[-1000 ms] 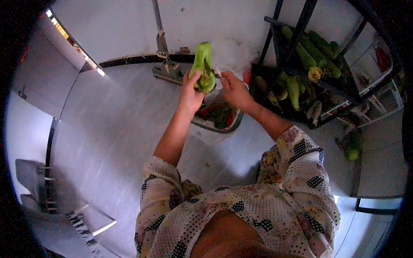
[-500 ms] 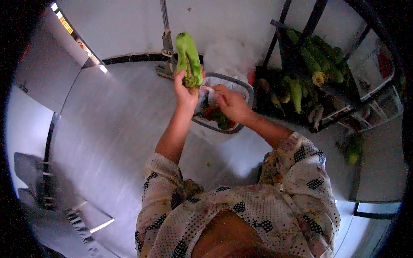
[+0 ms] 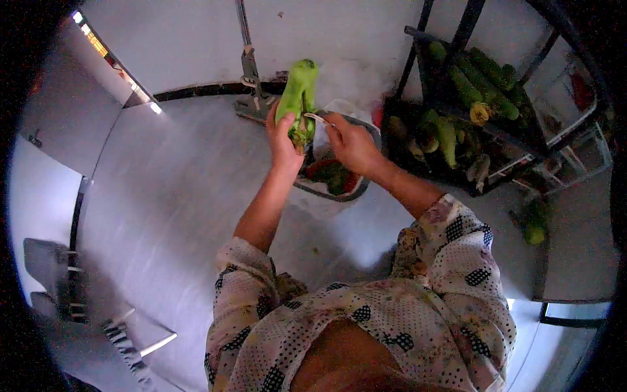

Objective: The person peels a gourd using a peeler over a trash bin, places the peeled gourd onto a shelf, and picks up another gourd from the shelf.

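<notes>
My left hand [image 3: 285, 140] is wrapped round the lower part of a light green vegetable [image 3: 300, 85], which stands upright with a dark, cut-looking hollow down its side. In my right hand [image 3: 353, 145] is a small thin tool [image 3: 315, 117], probably a peeler or knife; its tip touches the vegetable's right side. Below both hands sits a bin [image 3: 363, 189] with a grey rim and a white liner, holding green and red scraps [image 3: 334, 176].
A black rack [image 3: 516, 140] at the right holds long green vegetables [image 3: 480, 85] and more produce. White baskets [image 3: 584, 160] stand beside it. A mop [image 3: 248, 65] leans on the wall. A chair [image 3: 49, 268] is at the lower left.
The vegetable tipped left and rose, then came back down and right. My right hand moved away from it, then the tool returned to its side.
</notes>
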Demonstrator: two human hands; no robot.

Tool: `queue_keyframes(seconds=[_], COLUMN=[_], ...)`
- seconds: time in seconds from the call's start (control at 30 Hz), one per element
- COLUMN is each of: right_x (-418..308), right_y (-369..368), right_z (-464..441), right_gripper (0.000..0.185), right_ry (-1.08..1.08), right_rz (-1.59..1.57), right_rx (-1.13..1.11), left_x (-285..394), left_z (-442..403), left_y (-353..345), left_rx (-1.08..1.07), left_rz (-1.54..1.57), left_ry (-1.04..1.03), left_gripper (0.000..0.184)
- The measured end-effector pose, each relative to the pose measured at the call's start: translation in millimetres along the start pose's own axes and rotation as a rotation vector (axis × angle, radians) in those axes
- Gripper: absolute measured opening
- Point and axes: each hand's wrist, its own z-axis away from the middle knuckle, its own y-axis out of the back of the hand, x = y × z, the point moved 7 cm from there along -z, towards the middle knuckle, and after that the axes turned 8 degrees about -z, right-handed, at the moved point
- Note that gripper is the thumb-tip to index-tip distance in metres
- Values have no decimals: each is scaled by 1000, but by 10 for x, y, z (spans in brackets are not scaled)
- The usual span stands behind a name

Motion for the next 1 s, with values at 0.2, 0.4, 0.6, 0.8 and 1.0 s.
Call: queue_keyframes(seconds=[0.2, 0.4, 0.6, 0.8, 1.0], right_x=[105, 92, 52, 207, 497], right_y=[-118, 122, -91, -387, -250], right_z=[3, -329, -227, 5, -166], right_gripper=[21, 21, 25, 32, 21], right_ry=[60, 74, 108, -69, 17], right_rz=[128, 129, 195, 245, -218], right_rx=[-50, 193, 62, -274, 22], left_x=[59, 151, 266, 233, 237], left_z=[-122, 17, -25, -322, -229], left_y=[103, -98, -69, 205, 32], left_rx=[82, 113, 141, 166, -155], left_rz=[-67, -198, -276, 33, 251], left_ry=[-39, -29, -98, -47, 128], left_gripper=[54, 56, 55, 47, 51])
